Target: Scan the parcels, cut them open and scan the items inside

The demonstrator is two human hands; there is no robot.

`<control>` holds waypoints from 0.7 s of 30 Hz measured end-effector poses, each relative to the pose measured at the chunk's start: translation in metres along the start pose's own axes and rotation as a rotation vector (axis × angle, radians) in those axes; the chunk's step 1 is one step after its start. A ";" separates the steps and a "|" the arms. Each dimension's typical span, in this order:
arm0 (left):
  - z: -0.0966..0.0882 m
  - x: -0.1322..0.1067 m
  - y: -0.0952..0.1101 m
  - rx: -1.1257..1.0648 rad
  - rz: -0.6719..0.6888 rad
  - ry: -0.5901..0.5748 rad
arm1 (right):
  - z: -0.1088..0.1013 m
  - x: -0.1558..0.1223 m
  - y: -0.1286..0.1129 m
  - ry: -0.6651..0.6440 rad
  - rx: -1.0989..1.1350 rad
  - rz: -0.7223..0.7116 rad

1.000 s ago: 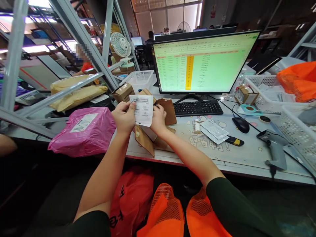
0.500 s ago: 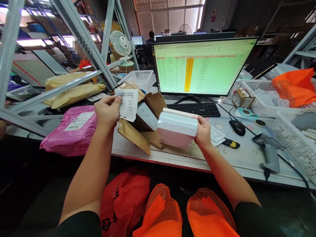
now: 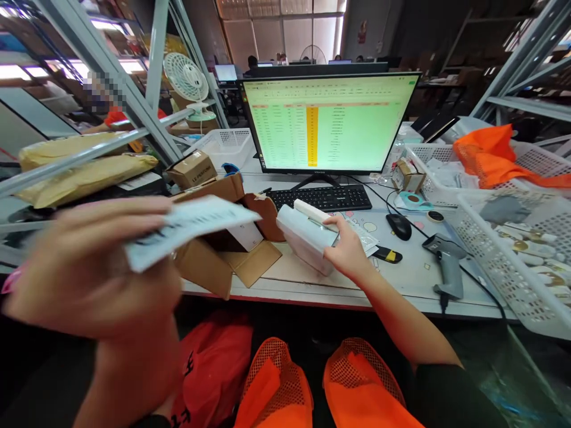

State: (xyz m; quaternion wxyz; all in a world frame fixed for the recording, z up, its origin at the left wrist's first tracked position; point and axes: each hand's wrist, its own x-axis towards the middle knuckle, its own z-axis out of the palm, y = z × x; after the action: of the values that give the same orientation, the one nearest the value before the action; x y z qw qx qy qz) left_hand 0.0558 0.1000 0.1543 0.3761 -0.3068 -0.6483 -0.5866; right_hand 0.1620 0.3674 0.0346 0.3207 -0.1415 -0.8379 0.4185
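Behind a lit monitor (image 3: 330, 125) rose a paned window (image 3: 298, 38); below stretched the cluttered desk (image 3: 401, 276). The left hand (image 3: 100, 270) pinched a paper slip (image 3: 191, 223) before the open carton (image 3: 207, 270); the right hand (image 3: 348, 249) gripped a pale box (image 3: 307, 235) beside that carton.

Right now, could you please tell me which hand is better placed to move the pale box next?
Probably the right hand: it grips the pale box, while the left hand holds a white slip, left of the open carton.
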 end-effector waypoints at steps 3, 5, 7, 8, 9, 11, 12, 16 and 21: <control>0.041 -0.027 0.004 -0.099 0.271 -0.168 | -0.005 -0.013 -0.006 -0.094 -0.080 0.059; 0.068 -0.031 -0.004 -0.143 0.419 -0.201 | -0.004 -0.021 -0.009 -0.121 -0.080 0.009; 0.085 -0.028 -0.012 -0.165 0.493 -0.257 | -0.002 -0.028 -0.010 -0.137 -0.074 -0.047; 0.088 -0.025 -0.014 -0.159 0.502 -0.318 | -0.001 -0.031 -0.010 -0.146 -0.069 -0.066; 0.088 -0.022 -0.016 -0.139 0.502 -0.421 | 0.000 -0.033 -0.010 -0.157 -0.067 -0.077; 0.081 -0.016 -0.015 -0.069 0.478 -0.696 | 0.002 -0.037 -0.011 -0.175 -0.064 -0.096; 0.076 -0.014 -0.013 -0.029 0.456 -0.844 | 0.003 -0.039 -0.011 -0.177 -0.059 -0.111; 0.059 -0.008 -0.007 0.023 0.277 -1.381 | 0.007 -0.044 -0.011 -0.186 -0.037 -0.209; 0.046 -0.005 -0.004 -0.032 0.012 -1.769 | 0.008 -0.047 -0.010 -0.224 -0.034 -0.299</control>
State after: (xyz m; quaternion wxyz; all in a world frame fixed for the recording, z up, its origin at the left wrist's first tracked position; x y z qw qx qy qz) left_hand 0.0489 0.1451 0.1466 -0.2644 -0.6568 -0.6919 -0.1412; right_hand 0.1925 0.3327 0.0195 0.2816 0.0269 -0.8870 0.3650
